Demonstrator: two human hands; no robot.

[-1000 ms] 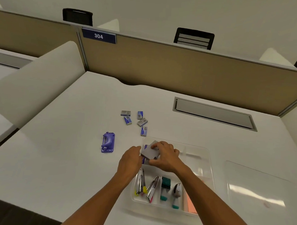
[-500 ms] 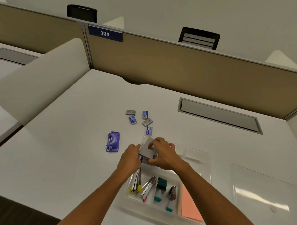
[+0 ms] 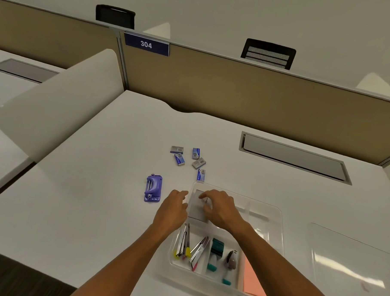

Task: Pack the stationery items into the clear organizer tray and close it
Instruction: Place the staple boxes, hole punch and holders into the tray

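The clear organizer tray (image 3: 274,209) sits on the white desk in front of me. A flat grey box (image 3: 197,209) lies in its far-left compartment. My right hand (image 3: 222,208) hovers over that box with thumb and forefinger tips resting on it. My left hand (image 3: 173,208) is at the tray's left wall, its fingertips touching the wall. Near compartments hold two metal staplers (image 3: 183,243), a teal stamp (image 3: 216,249), a grey and teal tool (image 3: 230,260) and pink paper (image 3: 253,282). A purple hole punch (image 3: 153,188) and several small staple boxes (image 3: 199,163) lie loose on the desk.
The clear lid (image 3: 352,264) lies flat on the desk to the right of the tray. A grey cable slot (image 3: 294,156) is set into the desk further back. A tan partition (image 3: 236,89) closes the far side and a white divider (image 3: 57,101) the left.
The grey box went from tilted in my right hand's grip to lying flat in the far-left compartment. Both hands have lowered with it, and the left hand came off the box.
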